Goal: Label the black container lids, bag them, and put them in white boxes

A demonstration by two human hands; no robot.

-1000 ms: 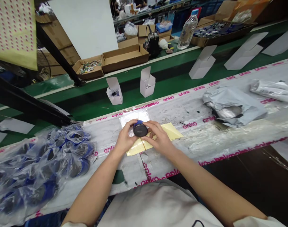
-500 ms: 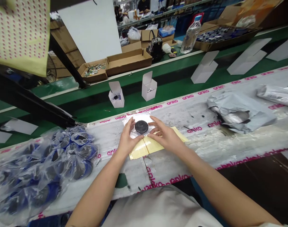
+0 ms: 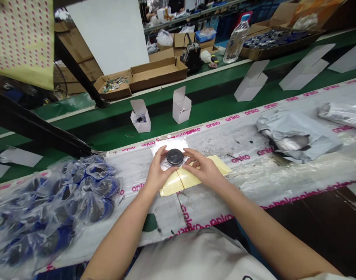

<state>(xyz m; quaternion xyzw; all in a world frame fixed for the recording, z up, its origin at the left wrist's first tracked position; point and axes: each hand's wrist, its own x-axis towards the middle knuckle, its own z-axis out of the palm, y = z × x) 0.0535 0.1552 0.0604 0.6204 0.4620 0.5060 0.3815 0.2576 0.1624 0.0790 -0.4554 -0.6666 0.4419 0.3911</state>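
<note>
A small round black disc (image 3: 174, 157) lies flat on a clear plastic bag (image 3: 169, 147) at the far side of the bench. My left hand (image 3: 158, 171) curls round the disc's left side, fingertips touching it. On the disc's right side, my right hand (image 3: 203, 169) has its fingers against the edge. Both hands rest partly on a yellow sheet (image 3: 192, 175) that lies under them.
A heap of blue items in clear bags (image 3: 52, 202) fills the left of the bench. Crumpled grey bags (image 3: 294, 134) lie at the right. Two small open white boxes (image 3: 140, 115) (image 3: 181, 105) stand on the green belt beyond, with cardboard trays and a water bottle (image 3: 234, 39) behind.
A second ago both hands held the disc tilted, blue side showing. It now lies flat, black face up, on the clear bag, and the fingers have closed in on its edges again.
</note>
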